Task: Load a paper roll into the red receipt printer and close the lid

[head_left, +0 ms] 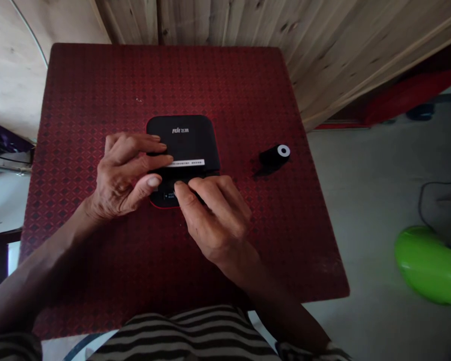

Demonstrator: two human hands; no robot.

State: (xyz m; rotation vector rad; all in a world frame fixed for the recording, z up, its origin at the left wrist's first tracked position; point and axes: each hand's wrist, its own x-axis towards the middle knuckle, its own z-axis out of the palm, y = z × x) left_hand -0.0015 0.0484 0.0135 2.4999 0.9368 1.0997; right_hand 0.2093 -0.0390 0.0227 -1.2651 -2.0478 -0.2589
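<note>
A black flat device [193,138] with rounded corners, a red edge, a white logo and a white printed strip lies on the table. Across its middle runs a dark gap or recess; the details inside are too dark to tell. My left hand [124,173] rests on its left side, fingers stretched over the upper panel and thumb apart near the lower part. My right hand [218,210] is bent over the lower right part, thumb and fingertips close together at the dark recess. Whatever the right fingertips pinch is hidden.
A small black roll [274,156] with a white end and dark centre lies right of the device on the red patterned table [97,90]. Wooden panelling [255,22] stands behind the table. A bright green object [430,265] sits on the floor at right.
</note>
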